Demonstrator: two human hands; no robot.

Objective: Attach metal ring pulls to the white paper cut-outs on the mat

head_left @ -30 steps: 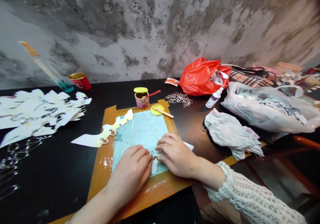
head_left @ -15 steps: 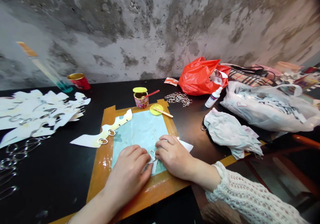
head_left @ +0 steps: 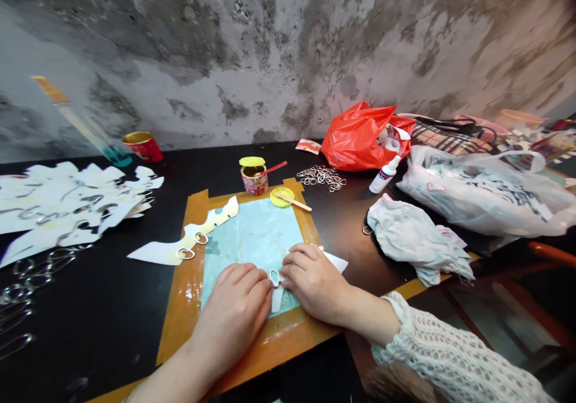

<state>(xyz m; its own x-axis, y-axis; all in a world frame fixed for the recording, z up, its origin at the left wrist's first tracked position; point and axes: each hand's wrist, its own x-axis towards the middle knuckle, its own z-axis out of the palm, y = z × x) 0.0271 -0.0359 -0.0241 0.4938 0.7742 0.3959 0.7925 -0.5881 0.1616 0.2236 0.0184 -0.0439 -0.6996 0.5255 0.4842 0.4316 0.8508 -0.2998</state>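
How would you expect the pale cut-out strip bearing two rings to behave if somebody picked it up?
The strip looks thin and flat, so it is probably light for its size and may flex. The two rings lie along its edge; whether they are fixed is unclear, so they might shift.

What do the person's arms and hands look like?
The left grip and right grip are bare hands, no gloves or rings in sight. The right arm wears a whitish knitted sleeve full of little holes, with a wavy cuff. The left forearm looks bare nearly to the picture's edge.
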